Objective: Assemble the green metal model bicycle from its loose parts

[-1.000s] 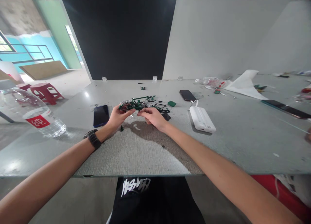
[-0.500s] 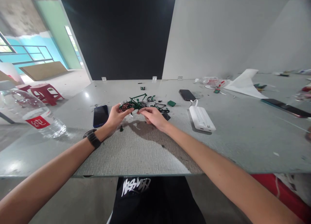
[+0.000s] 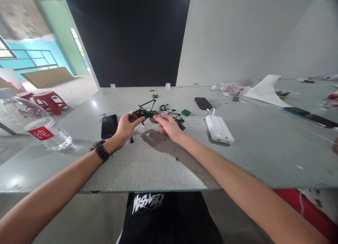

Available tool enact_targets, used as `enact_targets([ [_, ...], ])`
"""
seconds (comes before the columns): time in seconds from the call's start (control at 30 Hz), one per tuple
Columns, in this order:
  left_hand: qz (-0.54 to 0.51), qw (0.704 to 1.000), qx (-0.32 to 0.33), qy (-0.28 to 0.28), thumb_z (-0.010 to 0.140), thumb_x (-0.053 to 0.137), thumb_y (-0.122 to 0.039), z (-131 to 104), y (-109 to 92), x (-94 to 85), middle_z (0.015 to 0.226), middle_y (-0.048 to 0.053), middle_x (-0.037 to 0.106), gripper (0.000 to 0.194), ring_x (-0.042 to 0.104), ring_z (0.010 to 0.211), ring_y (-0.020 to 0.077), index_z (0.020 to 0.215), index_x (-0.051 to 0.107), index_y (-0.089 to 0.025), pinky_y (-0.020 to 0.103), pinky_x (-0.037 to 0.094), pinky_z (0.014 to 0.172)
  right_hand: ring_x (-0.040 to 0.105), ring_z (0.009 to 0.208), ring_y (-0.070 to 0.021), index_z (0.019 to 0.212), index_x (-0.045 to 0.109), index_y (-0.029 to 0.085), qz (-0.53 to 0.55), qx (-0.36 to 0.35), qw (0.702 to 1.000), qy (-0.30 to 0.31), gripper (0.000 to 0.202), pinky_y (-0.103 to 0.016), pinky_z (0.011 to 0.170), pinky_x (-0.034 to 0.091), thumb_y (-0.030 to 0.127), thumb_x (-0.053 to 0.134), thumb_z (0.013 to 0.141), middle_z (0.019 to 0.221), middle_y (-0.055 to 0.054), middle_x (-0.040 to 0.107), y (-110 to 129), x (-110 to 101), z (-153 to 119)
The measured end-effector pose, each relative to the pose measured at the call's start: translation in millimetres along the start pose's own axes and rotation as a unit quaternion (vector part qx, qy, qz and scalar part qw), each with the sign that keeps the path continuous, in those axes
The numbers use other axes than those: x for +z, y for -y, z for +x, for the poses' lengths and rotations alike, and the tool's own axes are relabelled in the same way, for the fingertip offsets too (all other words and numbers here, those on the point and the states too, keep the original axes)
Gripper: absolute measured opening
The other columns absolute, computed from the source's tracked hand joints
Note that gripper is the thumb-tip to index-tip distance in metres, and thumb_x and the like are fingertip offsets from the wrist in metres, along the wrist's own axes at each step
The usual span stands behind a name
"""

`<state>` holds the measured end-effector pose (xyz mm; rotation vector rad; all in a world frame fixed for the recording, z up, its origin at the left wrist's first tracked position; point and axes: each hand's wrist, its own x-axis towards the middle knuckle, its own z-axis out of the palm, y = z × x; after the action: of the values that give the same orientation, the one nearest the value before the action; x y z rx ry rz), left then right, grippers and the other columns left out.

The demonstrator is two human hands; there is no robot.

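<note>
A small green model bicycle (image 3: 148, 114) is held just above the tabletop, its frame tilted up toward the right. Thumb and fingers of my left hand (image 3: 126, 128) grip it at the left end, around a dark wheel with reddish spokes. My right hand (image 3: 170, 127) pinches a small black wheel (image 3: 154, 113) at the bicycle's right end; whether that wheel is fixed to the frame I cannot tell. Just behind my right hand lie loose black and green bicycle parts (image 3: 174, 114). A tiny dark green piece (image 3: 131, 140) rests beside my left wrist.
A dark blue phone (image 3: 109, 126) and a water bottle (image 3: 43, 126) are on the left. To the right are a white power bank (image 3: 219, 129), a black phone (image 3: 203, 103) and a flat green piece (image 3: 186, 112). A black panel (image 3: 129, 39) stands along the back edge.
The bicycle has tilted slightly, its upper frame end shifting left and up. My right fingers have moved a little right and up, showing more of the small wheel.
</note>
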<state>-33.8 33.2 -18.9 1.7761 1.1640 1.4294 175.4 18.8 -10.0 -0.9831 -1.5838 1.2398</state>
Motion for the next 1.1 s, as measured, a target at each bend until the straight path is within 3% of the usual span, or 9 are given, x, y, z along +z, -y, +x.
enact_targets([
  [0.4, 0.07, 0.997, 0.014, 0.007, 0.081, 0.077, -0.045, -0.6, -0.1, -1.9, 0.088, 0.006, 0.077, 0.031, 0.069, 0.081, 0.0222, 0.094, 0.076, -0.017, 0.035, 0.053, 0.074, 0.024, 0.044, -0.0098, 0.073, 0.059, 0.024, 0.036, -0.023, 0.999, -0.034, 0.032, -0.03, 0.047, 0.025, 0.05, 0.066, 0.089, 0.05, 0.009, 0.03, 5.6, -0.3, -2.3],
  [0.9, 0.137, 0.988, 0.074, 0.003, 0.08, 0.079, -0.04, -3.2, -2.3, -4.9, 0.078, 0.004, 0.07, 0.023, 0.062, 0.07, 0.0192, 0.087, 0.071, -0.019, 0.031, 0.047, 0.064, 0.03, 0.049, -0.0099, 0.078, 0.055, 0.024, 0.005, -0.032, 0.998, -0.052, 0.031, -0.029, 0.047, 0.027, 0.05, 0.067, 0.087, 0.058, 0.007, 0.035, 8.7, -1.9, -3.6],
  [1.1, 0.206, 0.971, 0.118, 0.024, 0.084, 0.075, -0.039, -5.3, -8.7, -4.2, 0.075, 0.003, 0.061, 0.026, 0.057, 0.068, 0.0176, 0.073, 0.063, -0.019, 0.031, 0.042, 0.063, 0.036, 0.056, -0.0105, 0.078, 0.052, 0.023, -0.06, -0.093, 0.993, -0.046, 0.033, -0.029, 0.054, 0.031, 0.049, 0.07, 0.087, 0.066, 0.005, 0.041, 5.5, -0.8, -3.6],
])
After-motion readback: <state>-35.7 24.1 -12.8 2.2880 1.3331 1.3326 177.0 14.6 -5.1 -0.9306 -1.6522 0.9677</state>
